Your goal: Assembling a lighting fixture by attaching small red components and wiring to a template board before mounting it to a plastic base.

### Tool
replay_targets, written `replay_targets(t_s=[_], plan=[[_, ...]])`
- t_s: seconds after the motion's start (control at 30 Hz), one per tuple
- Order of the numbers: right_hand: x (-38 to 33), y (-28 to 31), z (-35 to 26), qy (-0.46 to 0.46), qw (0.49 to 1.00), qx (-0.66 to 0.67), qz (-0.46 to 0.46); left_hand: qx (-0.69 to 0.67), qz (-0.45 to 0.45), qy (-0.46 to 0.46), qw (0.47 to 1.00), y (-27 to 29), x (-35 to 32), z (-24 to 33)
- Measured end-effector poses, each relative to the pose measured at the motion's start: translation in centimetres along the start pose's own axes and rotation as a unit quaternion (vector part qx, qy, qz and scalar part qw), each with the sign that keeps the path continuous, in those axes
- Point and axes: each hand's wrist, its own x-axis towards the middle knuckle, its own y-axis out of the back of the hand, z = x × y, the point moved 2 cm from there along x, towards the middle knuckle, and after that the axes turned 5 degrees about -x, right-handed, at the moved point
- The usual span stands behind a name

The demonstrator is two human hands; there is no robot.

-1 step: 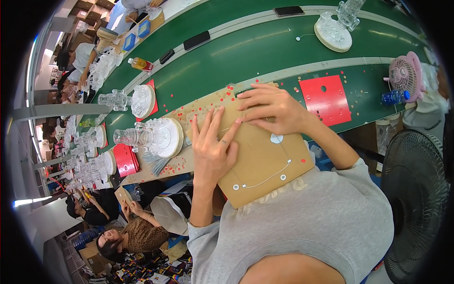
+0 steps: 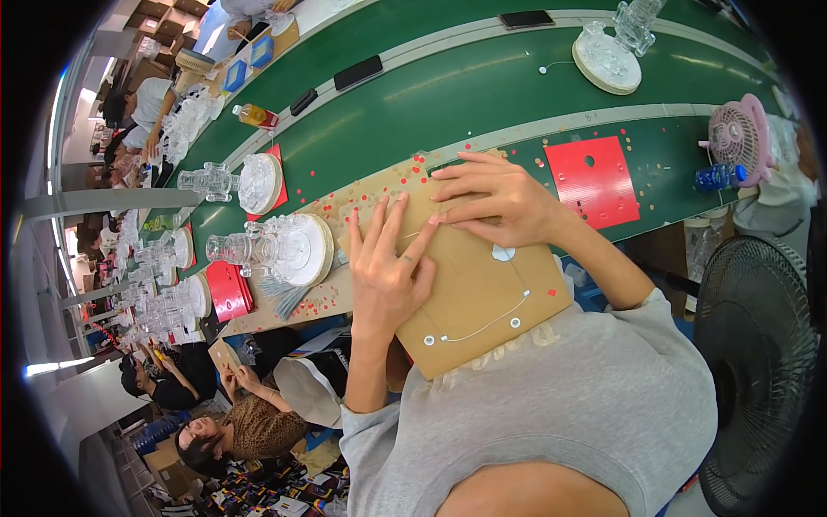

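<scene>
A brown cardboard sheet (image 2: pixel 469 297) lies tilted between my body and the bench edge. My left hand (image 2: pixel 386 274) rests on its left part, fingers spread. From the right, my right hand (image 2: pixel 504 202) reaches over the upper part with its fingers stretched out. The two index fingertips nearly meet beside a thin white cord (image 2: pixel 415 235), much of which the hands cover. Whether a fingertip pins something small is hidden. Lower on the sheet are a curved white cord (image 2: pixel 491 326), two round white eyelets (image 2: pixel 515 323) and a white patch (image 2: pixel 503 252) partly under my right hand.
Red and tan paper dots litter the green bench (image 2: pixel 413 103). A red sheet with holes (image 2: pixel 593 183) lies right; clear plastic pieces on round white bases (image 2: pixel 306 250) stand left. A pink fan (image 2: pixel 739 138), blue bottle (image 2: pixel 719 177) and large black fan (image 2: pixel 749 345) are right. Co-workers sit left.
</scene>
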Motion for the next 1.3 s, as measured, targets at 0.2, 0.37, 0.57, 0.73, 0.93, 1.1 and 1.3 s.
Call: replay_targets(t_s=[0.2,0.37,0.57,0.73,0.93,1.1,1.3], plan=[[-1.1,0.3,-0.3,0.047,0.997,-0.060,0.012,0.006,0.016,-0.007,1.000,-0.1,0.0,0.4],[-1.4,0.2,-1.0,0.053,0.989,-0.140,0.003,0.017,0.025,-0.017,0.999,-0.5,-0.1,0.3],[-1.3,0.2,-0.9,0.076,0.981,-0.179,-0.002,0.025,0.020,-0.017,0.999,-0.7,0.1,0.5],[-1.0,-0.4,-1.9,0.061,0.976,-0.207,-0.006,0.025,0.007,-0.030,0.999,-0.6,-0.2,0.2],[-0.8,-1.1,-2.7,0.010,0.975,-0.220,0.006,0.014,0.008,-0.023,1.000,-0.5,0.4,-0.1],[-0.8,-0.5,-1.8,-0.014,0.974,-0.227,0.001,0.017,0.001,-0.022,1.000,-0.7,1.0,0.2],[-6.6,0.5,8.4,-0.284,0.956,0.066,0.016,-0.008,0.008,-0.021,1.000,-0.6,1.4,-0.6]])
